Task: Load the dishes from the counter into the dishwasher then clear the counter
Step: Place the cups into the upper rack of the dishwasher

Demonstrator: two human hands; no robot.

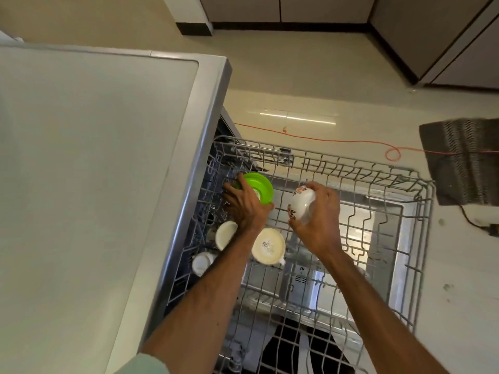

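Observation:
The dishwasher's upper wire rack (421, 201) is pulled out below me. My left hand (244, 205) grips a green bowl (260, 186) turned upside down at the rack's far left corner. My right hand (317, 220) holds a white cup with a red flower pattern (301, 202) on its side, just above the rack's middle. Nearer me in the rack sit a cream bowl with a sticker (268, 247), a white bowl (225, 234) partly hidden by my left wrist, and a small white cup (202, 263).
The counter top (89, 171) fills the left side, its steel edge right beside the rack. The open dishwasher door (383, 220) shows through the rack wires. A dark mat (464, 160) and a red cord (351, 141) lie on the floor beyond.

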